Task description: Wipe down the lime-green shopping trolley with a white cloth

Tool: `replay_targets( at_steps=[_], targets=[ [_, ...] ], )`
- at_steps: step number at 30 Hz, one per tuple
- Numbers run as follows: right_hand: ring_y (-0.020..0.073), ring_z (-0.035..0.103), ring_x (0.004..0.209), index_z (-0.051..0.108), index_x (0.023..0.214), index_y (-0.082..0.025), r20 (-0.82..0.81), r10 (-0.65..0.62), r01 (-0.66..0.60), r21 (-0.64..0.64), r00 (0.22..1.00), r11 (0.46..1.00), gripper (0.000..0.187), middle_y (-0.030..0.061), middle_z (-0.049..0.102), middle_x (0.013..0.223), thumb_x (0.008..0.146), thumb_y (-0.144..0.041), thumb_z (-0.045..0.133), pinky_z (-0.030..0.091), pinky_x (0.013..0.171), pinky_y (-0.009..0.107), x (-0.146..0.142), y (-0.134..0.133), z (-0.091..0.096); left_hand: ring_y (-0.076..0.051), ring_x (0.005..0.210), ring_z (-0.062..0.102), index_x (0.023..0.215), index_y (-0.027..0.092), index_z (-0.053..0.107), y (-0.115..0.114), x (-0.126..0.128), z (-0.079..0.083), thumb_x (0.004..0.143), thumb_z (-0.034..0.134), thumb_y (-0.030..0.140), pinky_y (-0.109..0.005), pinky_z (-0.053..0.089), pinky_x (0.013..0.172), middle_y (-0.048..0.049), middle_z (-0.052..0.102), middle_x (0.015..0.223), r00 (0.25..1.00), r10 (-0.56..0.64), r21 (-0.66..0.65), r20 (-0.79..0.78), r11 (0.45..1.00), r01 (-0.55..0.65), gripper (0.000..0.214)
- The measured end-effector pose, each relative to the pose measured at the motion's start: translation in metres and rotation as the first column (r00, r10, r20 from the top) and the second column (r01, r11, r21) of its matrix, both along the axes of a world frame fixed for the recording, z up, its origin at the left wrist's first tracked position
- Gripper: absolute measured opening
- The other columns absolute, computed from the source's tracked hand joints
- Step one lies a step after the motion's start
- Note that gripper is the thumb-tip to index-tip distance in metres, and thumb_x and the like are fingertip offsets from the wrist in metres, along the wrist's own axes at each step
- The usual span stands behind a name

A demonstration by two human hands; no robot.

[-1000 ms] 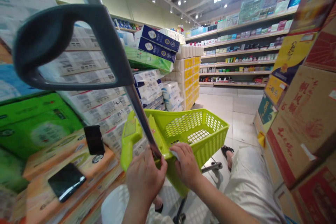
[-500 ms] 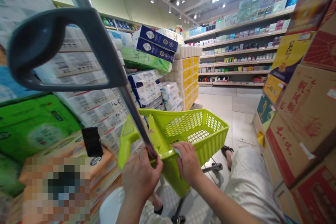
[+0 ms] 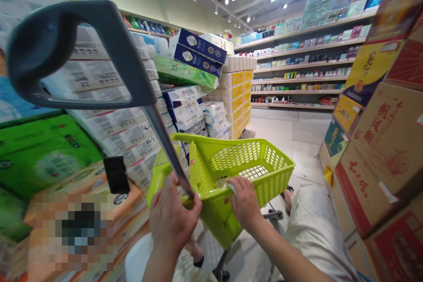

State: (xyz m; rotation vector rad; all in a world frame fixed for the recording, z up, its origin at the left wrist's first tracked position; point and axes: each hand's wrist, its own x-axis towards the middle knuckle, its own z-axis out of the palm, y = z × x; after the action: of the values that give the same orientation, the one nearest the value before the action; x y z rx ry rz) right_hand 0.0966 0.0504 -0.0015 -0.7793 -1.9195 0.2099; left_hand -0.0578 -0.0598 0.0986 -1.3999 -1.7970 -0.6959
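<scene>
A lime-green shopping cart (image 3: 218,211) with a perforated basket stands before me. Across its left side slants a metal pole (image 3: 168,150) carrying a grey looped handle (image 3: 139,92). My left hand (image 3: 173,220) is closed around the pole's lower end, at the near rim of the cart, with the thumb on the right and the fingers partly hidden behind. My right hand (image 3: 246,205) curls over the near rim further right, pressing a small white cloth or wipe (image 3: 231,187) against it. Most of that white piece is hidden under the fingers.
Tissue packs (image 3: 112,79) are piled high on the left, beside a green pack (image 3: 49,145) and a black phone-like object (image 3: 116,175). Stacked cartons (image 3: 380,136) line the right. Tiled floor (image 3: 277,125) leads to stocked shelves (image 3: 297,79). A person's trouser leg (image 3: 312,224) is close by.
My right hand has slid slightly right along the rim with the white cloth. The fingers of my left hand have risen a little along the pole. The view has shifted slightly.
</scene>
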Motion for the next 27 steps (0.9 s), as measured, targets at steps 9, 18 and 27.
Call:
replay_targets(
  at_steps=[9,18,27],
  targets=[
    [0.0232,0.052,0.103,0.052,0.122,-0.020,0.019,0.132,-0.133,0.098,0.991,0.986,0.040,0.0084,0.061,0.107,0.084,-0.009,0.046,0.042,0.097,0.041,-0.026,-0.024,0.011,-0.023,0.126,0.051,0.151,0.014,0.018,0.003,0.044,-0.033,0.081,0.037,0.004,-0.036,0.045,0.103,-0.0147,0.055,0.134,0.945,-0.320,-0.137,-0.065,0.941,0.309,0.073],
    [0.0237,0.052,0.105,0.055,0.114,-0.020,0.012,-0.021,0.021,0.049,1.000,0.999,0.036,0.0091,0.061,0.107,0.082,-0.006,0.044,0.040,0.097,0.043,-0.006,-0.008,-0.007,-0.030,0.114,0.054,0.126,0.007,0.058,0.019,0.062,-0.060,0.076,0.052,0.014,-0.046,0.036,0.108,-0.0157,0.064,0.119,0.991,-0.084,-0.324,-0.100,0.945,0.047,0.051],
    [0.0233,0.051,0.102,0.058,0.111,-0.018,0.018,-0.055,0.054,0.028,0.998,0.998,0.042,0.0091,0.061,0.104,0.075,-0.002,0.042,0.039,0.097,0.043,0.003,0.000,-0.012,-0.029,0.113,0.049,0.128,0.007,0.057,0.016,0.057,-0.061,0.079,0.051,0.015,-0.046,0.034,0.107,-0.0146,0.062,0.117,0.985,-0.088,-0.341,-0.149,0.940,0.032,0.050]
  ],
)
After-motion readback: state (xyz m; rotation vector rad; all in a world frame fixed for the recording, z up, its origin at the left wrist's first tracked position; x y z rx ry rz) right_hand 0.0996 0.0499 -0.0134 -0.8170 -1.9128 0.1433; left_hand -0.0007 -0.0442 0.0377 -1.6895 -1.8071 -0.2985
